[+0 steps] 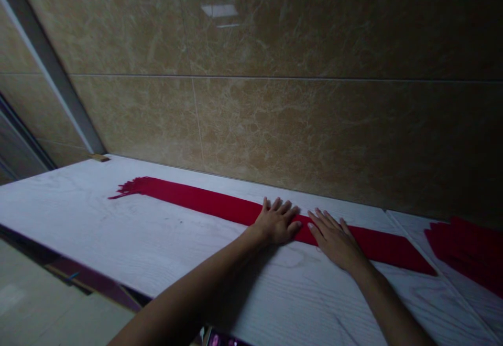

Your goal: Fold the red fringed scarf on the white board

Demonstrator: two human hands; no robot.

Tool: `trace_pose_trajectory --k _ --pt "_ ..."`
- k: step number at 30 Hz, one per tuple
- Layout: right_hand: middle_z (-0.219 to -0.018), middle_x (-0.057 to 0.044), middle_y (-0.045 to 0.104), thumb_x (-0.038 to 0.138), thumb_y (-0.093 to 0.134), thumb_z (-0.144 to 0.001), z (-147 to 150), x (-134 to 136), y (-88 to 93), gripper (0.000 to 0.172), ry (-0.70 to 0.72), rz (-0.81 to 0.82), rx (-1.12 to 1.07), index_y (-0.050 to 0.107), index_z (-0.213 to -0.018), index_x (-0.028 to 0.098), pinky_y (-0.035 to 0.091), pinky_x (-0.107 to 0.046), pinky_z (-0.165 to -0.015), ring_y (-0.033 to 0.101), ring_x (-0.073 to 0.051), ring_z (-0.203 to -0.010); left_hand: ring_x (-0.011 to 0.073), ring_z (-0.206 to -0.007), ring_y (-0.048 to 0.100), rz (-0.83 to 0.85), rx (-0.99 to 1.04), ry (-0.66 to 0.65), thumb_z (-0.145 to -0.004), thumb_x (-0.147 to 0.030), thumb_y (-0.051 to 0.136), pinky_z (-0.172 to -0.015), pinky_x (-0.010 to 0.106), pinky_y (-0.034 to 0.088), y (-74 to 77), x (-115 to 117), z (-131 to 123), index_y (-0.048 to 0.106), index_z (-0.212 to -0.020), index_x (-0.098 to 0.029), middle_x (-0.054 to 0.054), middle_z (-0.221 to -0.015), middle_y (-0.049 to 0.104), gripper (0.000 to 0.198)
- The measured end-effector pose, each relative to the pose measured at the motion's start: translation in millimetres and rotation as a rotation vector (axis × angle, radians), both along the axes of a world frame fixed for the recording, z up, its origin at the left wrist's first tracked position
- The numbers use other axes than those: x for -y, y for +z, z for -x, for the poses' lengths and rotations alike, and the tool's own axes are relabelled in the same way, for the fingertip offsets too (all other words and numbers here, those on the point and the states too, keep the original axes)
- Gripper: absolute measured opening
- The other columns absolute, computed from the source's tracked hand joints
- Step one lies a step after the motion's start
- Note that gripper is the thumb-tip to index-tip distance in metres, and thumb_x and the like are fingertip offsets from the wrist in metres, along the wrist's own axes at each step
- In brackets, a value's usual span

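Note:
A long red scarf (204, 202) lies flat in a narrow strip on the white wood-grain table (129, 246), its fringe at the left end. My left hand (277, 222) rests on the middle of the scarf, palm down with fingers spread. Just to its right, my right hand (333, 235) also lies flat across the cloth, fingers stretched toward the wall. Neither hand grips the fabric. The scarf's right end narrows to a slanted point near a seam in the tabletop.
More red fabric (467, 251) lies at the right edge, past the seam. A tan marble-patterned tile wall (255, 120) rises behind the table. A small wooden block (99, 157) sits at the far left corner. Part of a lit screen (222, 338) shows at the bottom.

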State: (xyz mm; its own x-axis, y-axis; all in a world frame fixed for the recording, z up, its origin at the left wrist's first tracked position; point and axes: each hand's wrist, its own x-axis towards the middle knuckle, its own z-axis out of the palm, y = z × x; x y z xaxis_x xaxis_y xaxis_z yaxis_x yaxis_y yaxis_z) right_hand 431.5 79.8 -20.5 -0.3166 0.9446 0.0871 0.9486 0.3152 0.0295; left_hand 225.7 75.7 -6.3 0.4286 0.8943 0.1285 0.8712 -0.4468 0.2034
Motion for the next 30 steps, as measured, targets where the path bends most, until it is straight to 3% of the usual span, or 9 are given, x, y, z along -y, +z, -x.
trace_pose_trajectory --k 10,14,17,20,25,30 --pt "-0.164 -0.005 0.027 0.038 0.032 -0.107 0 0 -0.8 0.051 -0.017 0.014 -0.033 0.035 -0.157 0.024 0.019 -0.058 -0.125 0.023 -0.026 -0.153 0.0387 -0.156 0.006 0.021 0.012 -0.12 -0.102 -0.068 0.023 -0.12 0.073 0.004 -4.5 6 24 0.027 -0.161 -0.027 0.012 -0.169 0.017 0.073" --pt "-0.164 -0.006 0.029 0.038 0.032 -0.107 0 3 2.2 0.051 -0.013 0.026 -0.054 0.035 -0.157 0.024 0.019 -0.059 -0.125 0.023 -0.027 -0.153 0.0377 -0.155 0.01 0.055 0.015 -0.133 -0.103 -0.066 0.025 -0.12 0.072 0.006 4.6 2 31 0.031 -0.16 -0.029 0.011 -0.168 0.022 0.069" --pt "-0.164 -0.007 0.029 0.037 0.032 -0.107 0 4 5.7 0.051 -0.018 0.028 -0.065 0.036 -0.156 0.022 0.018 -0.061 -0.124 0.023 -0.027 -0.153 0.0339 -0.156 0.013 0.048 0.029 -0.076 -0.107 -0.054 0.023 -0.121 0.071 0.009 14.4 -3 43 0.034 -0.159 -0.029 0.008 -0.167 0.027 0.058" --pt "-0.164 -0.007 0.028 0.036 0.032 -0.107 4 7 8.7 0.052 0.039 -0.016 -0.096 0.037 -0.156 0.021 0.015 -0.063 -0.125 0.022 -0.026 -0.153 0.0319 -0.156 0.012 0.04 0.038 -0.024 -0.108 -0.046 0.022 -0.122 0.069 0.01 19.1 -6 54 0.035 -0.158 -0.027 0.007 -0.167 0.028 0.055" --pt "-0.166 -0.004 0.021 0.039 0.032 -0.106 20 11 9.1 0.054 0.223 -0.001 -0.129 0.033 -0.158 0.021 0.012 -0.058 -0.127 0.016 -0.021 -0.155 0.0346 -0.156 0.013 0.015 0.042 -0.08 -0.106 -0.055 0.029 -0.121 0.07 0.01 10.6 -6 52 0.034 -0.158 -0.028 0.008 -0.167 0.027 0.059" --pt "-0.166 -0.006 0.025 0.043 0.03 -0.107 22 10 0.2 0.055 0.242 0.039 -0.12 0.034 -0.157 0.021 0.014 -0.059 -0.126 0.017 -0.023 -0.154 0.0387 -0.155 0.015 0.07 0.018 -0.119 -0.105 -0.06 0.031 -0.12 0.073 0.01 4.2 -1 45 0.033 -0.159 -0.028 0.011 -0.167 0.027 0.063"
